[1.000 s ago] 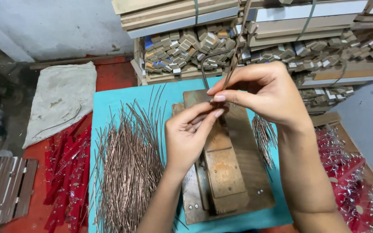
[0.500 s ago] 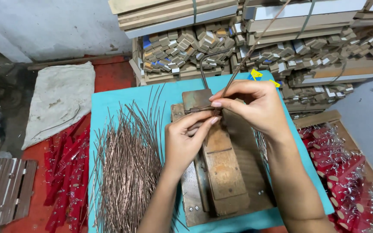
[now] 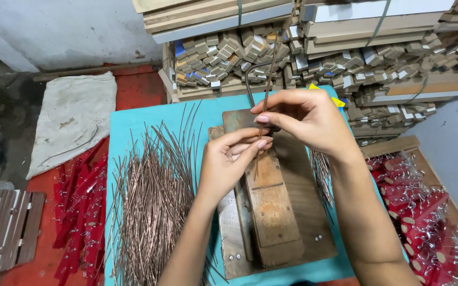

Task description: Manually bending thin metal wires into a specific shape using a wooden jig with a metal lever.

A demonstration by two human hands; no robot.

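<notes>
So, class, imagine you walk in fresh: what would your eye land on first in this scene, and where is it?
Probably the two hands at centre: the right hand and left hand pinch a thin copper wire over a wooden jig on a turquoise table. Left of them spreads a big heap of copper wires. Red pieces lie on the floor further left.

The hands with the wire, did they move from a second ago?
A little. The right hand slid left and lower along the wooden block, pinching the thin copper wire throughout. The left hand kept its fingertips against the wire just below. Nothing was picked up or let go. The pile of copper wires on the teal mat stayed put.
</notes>
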